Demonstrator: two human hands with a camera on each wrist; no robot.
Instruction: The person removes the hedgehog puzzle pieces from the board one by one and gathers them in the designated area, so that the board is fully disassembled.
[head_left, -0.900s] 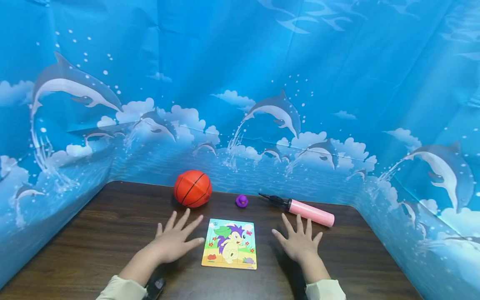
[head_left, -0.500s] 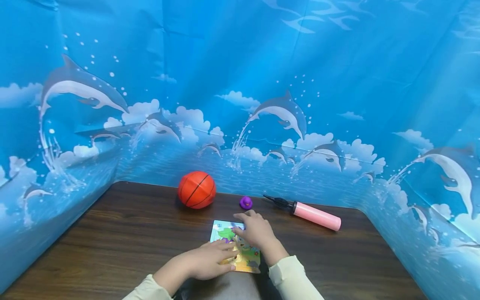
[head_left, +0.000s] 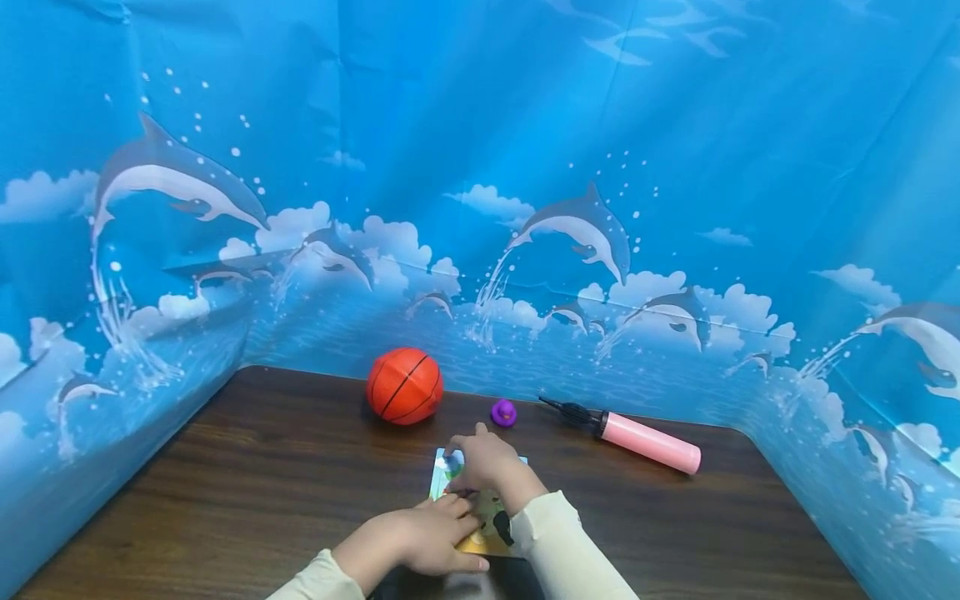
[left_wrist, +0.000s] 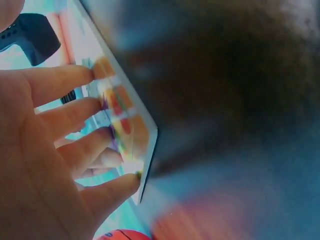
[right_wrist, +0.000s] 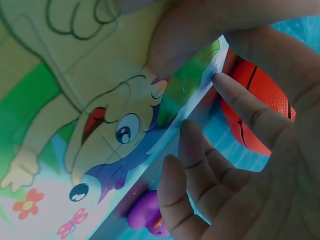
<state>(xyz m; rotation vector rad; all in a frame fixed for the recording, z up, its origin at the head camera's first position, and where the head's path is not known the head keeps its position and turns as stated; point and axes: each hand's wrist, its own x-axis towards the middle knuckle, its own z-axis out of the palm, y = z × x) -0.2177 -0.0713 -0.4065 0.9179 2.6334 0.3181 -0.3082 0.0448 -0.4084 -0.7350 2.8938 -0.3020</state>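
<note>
We have brought both hands in from flat on the tabletop (head_left: 225, 467), our left hand (head_left: 420, 537) and right hand (head_left: 483, 462) now gripping the puzzle board (head_left: 487, 521) and tipping it up before the basketball (head_left: 404, 386).

One puzzle (head_left: 491, 517) lies on the counter (head_left: 240, 467), and two hands work at it: one left hand (head_left: 420, 537), one right hand (head_left: 483, 458). Behind them are one ball (head_left: 404, 386), one purple duck (head_left: 503, 412) and one pink pump (head_left: 630, 435). How many pieces the puzzle has cannot be counted, since the hands cover most of it.
</note>
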